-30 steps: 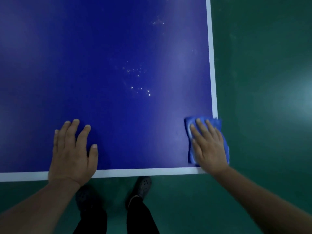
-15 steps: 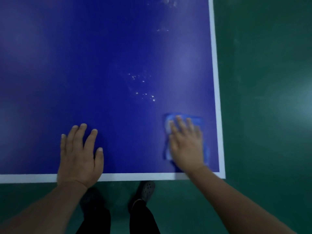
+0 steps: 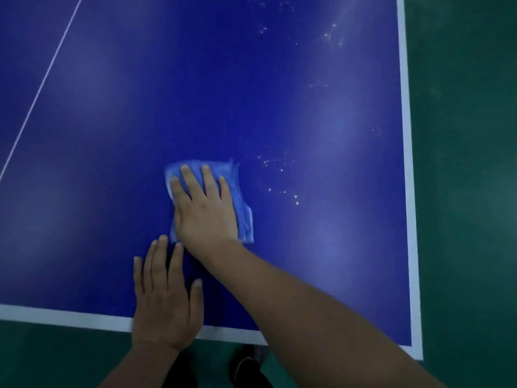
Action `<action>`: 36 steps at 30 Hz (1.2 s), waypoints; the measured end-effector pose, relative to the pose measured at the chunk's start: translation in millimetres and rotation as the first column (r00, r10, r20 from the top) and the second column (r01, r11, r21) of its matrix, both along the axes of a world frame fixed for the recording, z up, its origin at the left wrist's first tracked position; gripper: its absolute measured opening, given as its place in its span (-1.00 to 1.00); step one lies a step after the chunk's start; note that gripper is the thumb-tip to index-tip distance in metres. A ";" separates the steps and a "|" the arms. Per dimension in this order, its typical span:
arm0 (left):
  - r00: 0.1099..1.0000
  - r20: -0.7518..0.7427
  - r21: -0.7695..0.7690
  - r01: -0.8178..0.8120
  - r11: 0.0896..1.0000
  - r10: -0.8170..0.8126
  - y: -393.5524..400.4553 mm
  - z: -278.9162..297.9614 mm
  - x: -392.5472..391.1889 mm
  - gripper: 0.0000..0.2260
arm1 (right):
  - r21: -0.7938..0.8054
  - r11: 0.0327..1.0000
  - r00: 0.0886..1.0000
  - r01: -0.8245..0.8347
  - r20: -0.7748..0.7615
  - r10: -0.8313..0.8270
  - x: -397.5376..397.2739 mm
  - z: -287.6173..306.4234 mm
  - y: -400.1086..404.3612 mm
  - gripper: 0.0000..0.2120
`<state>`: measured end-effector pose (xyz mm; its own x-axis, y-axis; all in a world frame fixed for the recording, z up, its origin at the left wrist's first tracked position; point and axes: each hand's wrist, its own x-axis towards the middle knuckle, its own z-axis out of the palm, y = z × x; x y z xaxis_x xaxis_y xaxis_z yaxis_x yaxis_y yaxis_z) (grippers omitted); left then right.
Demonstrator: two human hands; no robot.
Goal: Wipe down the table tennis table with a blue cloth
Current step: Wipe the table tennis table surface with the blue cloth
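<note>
— Where do we have the blue cloth [image 3: 242, 217] now?

— Flat on the table tennis table [image 3: 112, 152], out in the blue field a little toward six o'clock of centre. Our right hand [image 3: 205, 210] lies on top of it, fingers straight and spread, pressing it down rather than gripping it.

— And our left hand [image 3: 165, 301]?

— Released as well, palm down on the bare surface at six o'clock of the cloth, heel over the white end line [image 3: 64, 317], fingertips just beside the cloth's near edge.

— What else do we see?

— White specks [image 3: 281, 177] at three o'clock of the cloth, more at one o'clock near the side line [image 3: 405, 135]. Green floor [image 3: 470, 191] beyond it, a dark shoe [image 3: 251, 359] under the table edge.
</note>
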<state>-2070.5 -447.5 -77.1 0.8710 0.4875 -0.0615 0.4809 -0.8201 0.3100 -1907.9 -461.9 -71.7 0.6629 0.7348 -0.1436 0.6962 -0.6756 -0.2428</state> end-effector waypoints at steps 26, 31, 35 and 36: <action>0.987 -0.117 0.037 0.114 0.993 -0.109 0.7 3.8 1.8 -0.45 | -0.070 0.838 0.834 0.541 0.171 -0.524 210.1 1.4 -253.9 -0.52; 0.983 -0.143 0.035 0.119 0.992 -0.113 2.0 4.8 0.7 -0.44 | -0.063 0.812 0.805 0.581 0.189 -0.562 133.4 3.7 -281.6 -0.53; 0.983 -0.139 0.018 0.124 0.992 -0.120 2.6 3.9 2.0 -0.44 | -0.072 0.861 0.856 0.504 0.171 -0.487 -14.8 6.6 -337.6 -0.52; 0.982 -0.147 0.023 0.124 0.992 -0.119 2.5 4.7 1.7 -0.44 | -0.083 0.873 0.872 0.481 0.155 -0.465 -33.3 5.6 -345.8 -0.52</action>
<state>-2068.8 -445.0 -72.4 0.9067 0.3822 -0.1782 0.4151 -0.8835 0.2172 -1941.2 -807.7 -66.1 0.9448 0.3120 -0.0997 0.3055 -0.9492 -0.0752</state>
